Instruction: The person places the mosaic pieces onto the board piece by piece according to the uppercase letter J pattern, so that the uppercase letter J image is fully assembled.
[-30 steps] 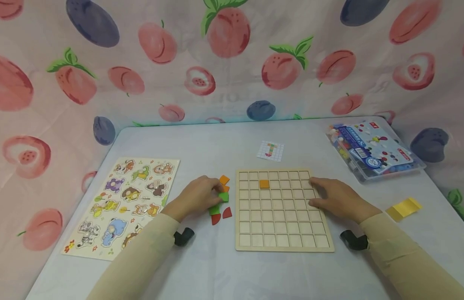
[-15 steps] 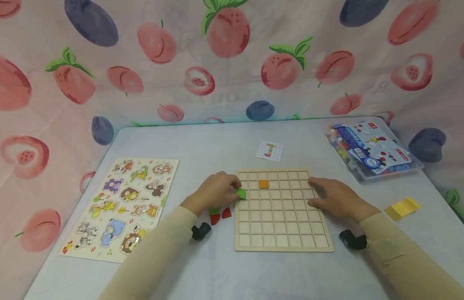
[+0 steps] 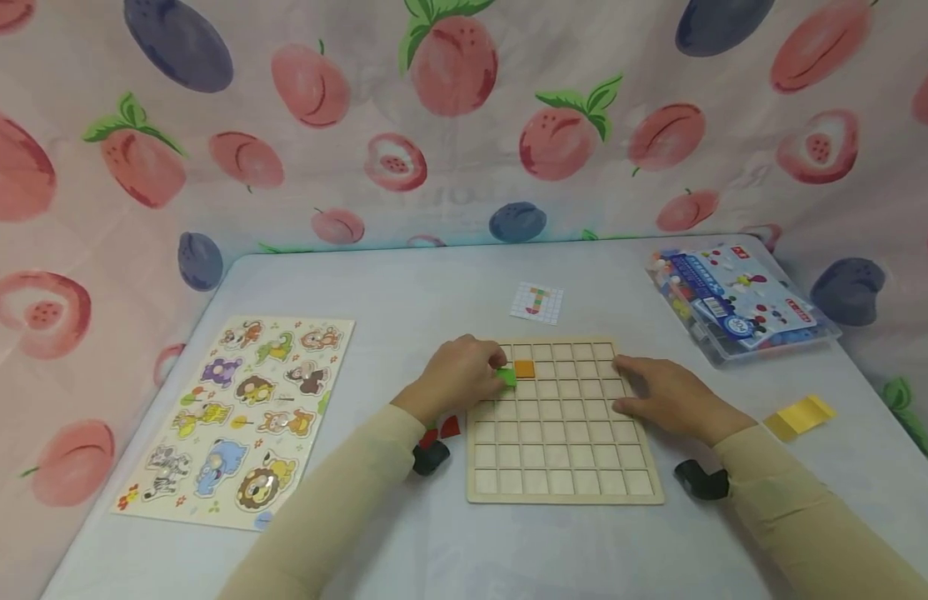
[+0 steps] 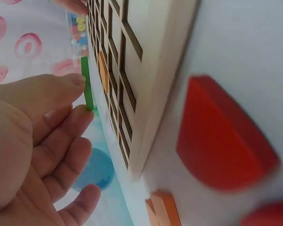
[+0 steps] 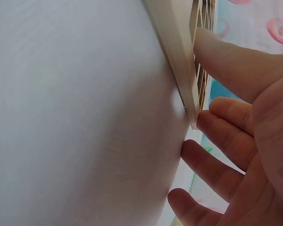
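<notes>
My left hand [image 3: 458,377] pinches a green square tile [image 3: 507,377] between thumb and fingertips, over the upper left of the wooden grid board [image 3: 565,500]. In the left wrist view, the green tile [image 4: 87,84] is seen edge-on. An orange square tile [image 3: 525,368] sits in a cell of the second row, just right of it. At the board's right edge rests my right hand [image 3: 665,397], fingers loosely spread, thumb on the frame in the right wrist view. Red quarter-round pieces [image 4: 221,141] and orange pieces [image 4: 166,209] lie left of the board.
A small pattern card [image 3: 537,302] lies behind the board. To the left is an animal puzzle board [image 3: 284,400]. A clear plastic box [image 3: 741,300] of colourful pieces stands at back right, with folded yellow paper [image 3: 800,417] in front of it.
My left hand has gone from the loose pieces rightward onto the board, carrying the green tile. My right hand has stayed at the board's right edge.
</notes>
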`<move>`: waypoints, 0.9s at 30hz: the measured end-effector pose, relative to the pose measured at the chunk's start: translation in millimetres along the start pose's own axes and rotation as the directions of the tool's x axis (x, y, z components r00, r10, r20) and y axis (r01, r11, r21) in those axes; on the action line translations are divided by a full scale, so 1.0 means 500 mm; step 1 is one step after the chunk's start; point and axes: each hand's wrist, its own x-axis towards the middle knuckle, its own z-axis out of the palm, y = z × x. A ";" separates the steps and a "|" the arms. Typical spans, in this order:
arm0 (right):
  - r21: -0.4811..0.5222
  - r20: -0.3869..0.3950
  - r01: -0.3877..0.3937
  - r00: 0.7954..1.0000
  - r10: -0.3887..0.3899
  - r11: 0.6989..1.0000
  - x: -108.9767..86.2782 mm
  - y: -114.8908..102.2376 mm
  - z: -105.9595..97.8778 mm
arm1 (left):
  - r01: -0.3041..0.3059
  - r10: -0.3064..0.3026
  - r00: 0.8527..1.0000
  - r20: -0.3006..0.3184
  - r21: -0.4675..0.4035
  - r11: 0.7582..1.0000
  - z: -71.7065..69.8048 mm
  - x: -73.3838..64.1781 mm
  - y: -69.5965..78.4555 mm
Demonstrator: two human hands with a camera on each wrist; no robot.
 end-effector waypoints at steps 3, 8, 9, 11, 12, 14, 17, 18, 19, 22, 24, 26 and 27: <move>0.000 0.001 -0.006 1.000 0.006 1.000 0.001 -0.002 0.002 | 0.008 -0.008 1.000 -0.008 0.002 1.000 0.002 0.007 0.006; -0.003 0.000 -0.012 1.000 0.012 1.000 0.002 -0.001 0.003 | 0.009 -0.009 1.000 -0.010 0.003 1.000 0.005 0.021 0.017; -0.003 0.001 -0.013 1.000 0.013 1.000 0.002 -0.001 0.003 | 0.005 -0.005 1.000 -0.010 0.003 1.000 0.006 0.024 0.019; -0.004 0.001 -0.014 1.000 0.014 1.000 0.002 0.000 0.003 | -0.002 0.002 1.000 -0.011 0.006 1.000 0.007 0.030 0.023; -0.004 0.000 -0.015 1.000 0.015 1.000 0.002 0.000 0.003 | -0.007 0.007 1.000 -0.011 0.012 1.000 0.007 0.032 0.026; -0.005 0.000 -0.017 1.000 0.017 1.000 0.002 0.001 0.003 | -0.014 0.015 1.000 -0.011 0.022 1.000 0.009 0.037 0.029; -0.002 -0.001 -0.018 1.000 0.018 1.000 0.002 0.002 0.004 | -0.022 0.022 1.000 -0.015 0.035 0.999 0.012 0.044 0.034; 0.000 -0.002 -0.018 1.000 0.018 1.000 0.002 0.002 0.004 | -0.024 0.024 1.000 -0.017 0.039 0.999 0.014 0.046 0.036; 0.001 -0.002 -0.017 1.000 0.017 1.000 0.002 0.003 0.004 | -0.025 0.026 0.999 -0.020 0.039 0.999 0.015 0.048 0.037; 0.005 -0.002 -0.016 1.000 0.016 1.000 0.002 0.004 0.005 | -0.026 0.027 0.999 -0.021 0.036 0.999 0.020 0.055 0.041; 0.007 -0.001 -0.016 1.000 0.016 1.000 0.002 0.004 0.005 | -0.022 0.023 1.000 -0.019 0.036 0.999 0.022 0.059 0.044; 0.009 -0.001 -0.018 1.000 0.018 1.000 0.002 0.004 0.005 | -0.018 0.018 1.000 -0.013 0.037 0.999 0.022 0.061 0.046; 0.009 -0.001 -0.019 1.000 0.019 1.000 0.002 0.004 0.005 | -0.015 0.016 1.000 -0.012 0.038 0.999 0.022 0.061 0.048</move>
